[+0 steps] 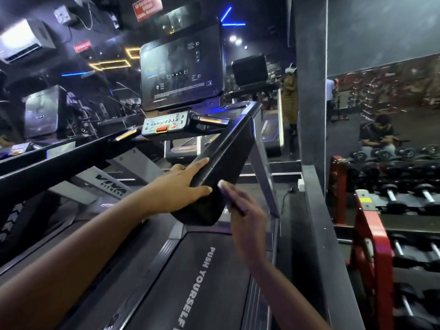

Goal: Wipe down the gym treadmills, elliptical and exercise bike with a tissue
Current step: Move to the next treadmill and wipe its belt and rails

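Observation:
I stand on a black treadmill whose belt reads "PUSH YOURSELF". Its right handrail slopes up toward the console. My left hand grips the lower end of that handrail, fingers on top and thumb underneath. My right hand presses a pale tissue against the handrail's right side, just beside my left thumb. Most of the tissue is hidden under my fingers.
A second treadmill's handrail runs along the left. On the right, a dark ledge borders a red dumbbell rack. A mirror wall behind it reflects a seated person.

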A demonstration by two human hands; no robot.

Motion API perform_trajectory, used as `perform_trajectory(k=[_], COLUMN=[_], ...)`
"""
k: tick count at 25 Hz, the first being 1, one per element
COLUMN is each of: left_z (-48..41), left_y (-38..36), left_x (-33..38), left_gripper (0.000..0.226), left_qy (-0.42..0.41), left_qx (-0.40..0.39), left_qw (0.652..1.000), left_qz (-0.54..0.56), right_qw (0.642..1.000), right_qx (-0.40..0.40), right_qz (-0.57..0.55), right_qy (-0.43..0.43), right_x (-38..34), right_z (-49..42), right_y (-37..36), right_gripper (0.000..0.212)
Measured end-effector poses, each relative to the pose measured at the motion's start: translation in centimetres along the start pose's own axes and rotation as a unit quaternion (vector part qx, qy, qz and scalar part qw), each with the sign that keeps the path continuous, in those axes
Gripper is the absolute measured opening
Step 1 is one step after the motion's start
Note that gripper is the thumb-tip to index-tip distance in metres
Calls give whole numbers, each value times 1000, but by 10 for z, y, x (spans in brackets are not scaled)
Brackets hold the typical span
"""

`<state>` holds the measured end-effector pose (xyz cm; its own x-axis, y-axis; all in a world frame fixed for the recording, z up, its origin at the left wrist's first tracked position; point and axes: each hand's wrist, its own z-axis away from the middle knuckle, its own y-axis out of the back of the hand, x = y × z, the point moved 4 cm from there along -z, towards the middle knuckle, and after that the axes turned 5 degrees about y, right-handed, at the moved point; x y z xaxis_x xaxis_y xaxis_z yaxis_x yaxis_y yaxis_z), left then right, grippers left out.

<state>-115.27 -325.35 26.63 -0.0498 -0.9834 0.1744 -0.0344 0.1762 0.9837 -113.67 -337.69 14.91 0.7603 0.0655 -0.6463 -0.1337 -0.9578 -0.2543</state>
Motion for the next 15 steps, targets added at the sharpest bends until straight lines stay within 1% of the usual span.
perform_trajectory(k=[2, 4, 6, 8, 11, 15], left_z=[-1, -1, -3, -4, 1, 16], left_y=[-1, -2, -2, -1, -2, -1], left_x=[0, 0, -1, 0, 2, 2], left_gripper=[69, 70, 69, 69, 67, 64], left_qy=[1, 1, 3, 5, 8, 0], left_qx=[7, 11, 14, 16, 22, 84], left_qw=[1000, 1000, 1000, 1000, 1000, 996], left_qz=[2, 5, 7, 10, 11, 32], right_qw=[998, 995, 994, 995, 994, 994], right_qx=[40, 35, 39, 54, 65, 47], right_qz=[42, 55, 42, 32, 74, 93], right_qy=[-32, -77, -91, -82, -44, -13], right_x=[5, 7, 0, -7, -22, -41], right_z=[-18, -22, -10, 7, 26, 36], right_y=[4, -2, -11, -17, -18, -17], right_gripper=[39, 42, 42, 39, 39, 31])
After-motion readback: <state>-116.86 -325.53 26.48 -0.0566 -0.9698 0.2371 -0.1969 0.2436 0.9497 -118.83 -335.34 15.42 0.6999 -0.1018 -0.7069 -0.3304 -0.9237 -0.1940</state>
